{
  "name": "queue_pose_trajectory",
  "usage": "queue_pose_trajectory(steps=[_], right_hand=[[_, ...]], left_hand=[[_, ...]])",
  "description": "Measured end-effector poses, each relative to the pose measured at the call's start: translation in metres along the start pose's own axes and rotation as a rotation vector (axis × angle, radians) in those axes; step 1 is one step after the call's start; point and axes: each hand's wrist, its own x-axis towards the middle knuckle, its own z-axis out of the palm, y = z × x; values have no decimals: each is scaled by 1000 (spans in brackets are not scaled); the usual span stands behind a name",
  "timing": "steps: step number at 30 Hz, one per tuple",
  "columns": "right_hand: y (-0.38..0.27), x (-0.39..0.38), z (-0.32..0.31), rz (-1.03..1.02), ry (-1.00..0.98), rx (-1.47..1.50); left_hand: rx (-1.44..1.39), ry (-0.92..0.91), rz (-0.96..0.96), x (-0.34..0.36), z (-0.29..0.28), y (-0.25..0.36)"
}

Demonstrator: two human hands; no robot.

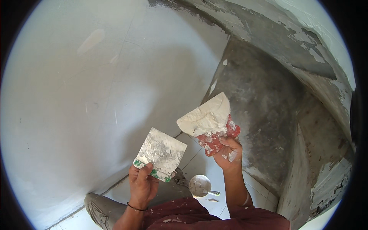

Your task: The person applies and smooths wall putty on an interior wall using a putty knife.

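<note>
My left hand [142, 184] is closed on a square-bladed putty scraper [163, 148] by its green edge, thumb on top. Grey and white smears cover that blade. To its right, my right hand [230, 156] grips a wider red putty spreader [217, 141], its handle crusted with dried filler. A thick layer of creamy white putty [207, 114] coats the spreader's blade. The two tools are held apart, blades pointing away from me.
A smooth pale wall [76, 99] rises on the left. Bare grey concrete [264, 103] with patchy white plaster is to the right. On the tiled floor [195, 163] stands a round putty-smeared container [200, 184], with a green-handled tool [214, 193] beside it.
</note>
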Motion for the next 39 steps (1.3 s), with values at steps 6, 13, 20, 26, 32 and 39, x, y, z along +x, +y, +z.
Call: queue_pose_trajectory(steps=[6, 13, 20, 26, 32, 39], right_hand=[[-3, -6, 24, -48, -158, -116], [7, -12, 43, -24, -316, -358], [1, -4, 33, -111, -487, -814], [8, -3, 33, -136, -542, -889], [21, -8, 52, -163, -515, -635], [25, -1, 53, -653, -592, -1218]], left_hand=[[18, -8, 49, 6, 12, 0], [84, -83, 22, 27, 0, 13], [20, -129, 10, 34, 17, 7], [-49, -145, -5, 34, 29, -3], [-84, -186, 28, 36, 42, -10], [-74, -146, 23, 25, 66, -8]])
